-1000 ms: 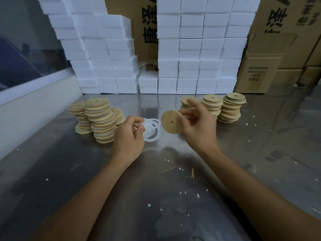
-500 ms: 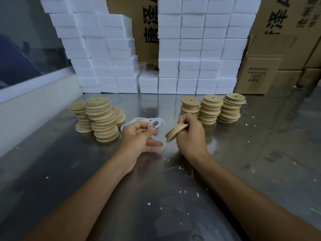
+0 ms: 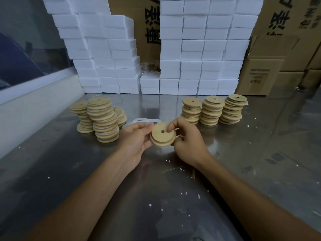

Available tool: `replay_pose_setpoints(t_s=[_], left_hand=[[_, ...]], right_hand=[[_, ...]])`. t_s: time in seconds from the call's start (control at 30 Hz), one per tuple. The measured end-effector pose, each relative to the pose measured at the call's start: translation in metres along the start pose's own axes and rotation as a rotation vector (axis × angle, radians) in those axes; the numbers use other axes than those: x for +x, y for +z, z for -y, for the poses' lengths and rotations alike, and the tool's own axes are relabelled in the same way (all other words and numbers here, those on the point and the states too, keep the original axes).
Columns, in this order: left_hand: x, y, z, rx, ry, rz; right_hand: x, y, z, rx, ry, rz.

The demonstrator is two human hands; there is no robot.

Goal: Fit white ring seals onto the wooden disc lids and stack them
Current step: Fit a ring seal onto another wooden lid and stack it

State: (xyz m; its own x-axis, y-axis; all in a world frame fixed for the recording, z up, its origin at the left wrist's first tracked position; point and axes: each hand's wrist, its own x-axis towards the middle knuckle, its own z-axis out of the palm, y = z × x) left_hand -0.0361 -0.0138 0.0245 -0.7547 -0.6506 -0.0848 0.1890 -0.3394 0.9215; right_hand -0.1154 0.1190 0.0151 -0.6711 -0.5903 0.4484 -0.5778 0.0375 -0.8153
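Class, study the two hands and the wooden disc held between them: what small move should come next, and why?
Probably slip a ring from the loose white rings onto the disc: both the left hand and right hand hold it, and no seal shows on its groove.

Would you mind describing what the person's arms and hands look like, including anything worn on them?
Both forearms are bare up to the frame's edge, with no sleeves in view. The left hand and right hand wear no gloves, and no rings, watch or wristband show. The fingers are uncovered too.
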Motion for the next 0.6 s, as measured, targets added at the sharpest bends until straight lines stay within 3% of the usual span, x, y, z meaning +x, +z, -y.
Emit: replay_pose_setpoints(t_s=[0.13, 0.33, 0.4, 0.5, 0.6], left_hand=[[0.001, -0.004, 0.002, 0.085, 0.09, 0.033], [0.002, -0.007, 0.004, 0.525, 0.48, -0.03], [0.004, -0.009, 0.0, 0.61, 0.559, 0.019], [0.003, -0.011, -0.005, 0.452, 0.453, 0.208], [0.001, -0.01, -0.005, 0.329, 0.34, 0.374]], right_hand=[[0.001, -0.003, 0.003, 0.346, 0.225, 0.028], [0.003, -0.002, -0.007, 0.256, 0.191, -0.213], [0.005, -0.003, -0.011, 0.239, 0.17, -0.304], [0.008, -0.006, -0.016, 0.208, 0.179, -0.401], [0.009, -0.007, -0.017, 0.279, 0.243, -0.354]])
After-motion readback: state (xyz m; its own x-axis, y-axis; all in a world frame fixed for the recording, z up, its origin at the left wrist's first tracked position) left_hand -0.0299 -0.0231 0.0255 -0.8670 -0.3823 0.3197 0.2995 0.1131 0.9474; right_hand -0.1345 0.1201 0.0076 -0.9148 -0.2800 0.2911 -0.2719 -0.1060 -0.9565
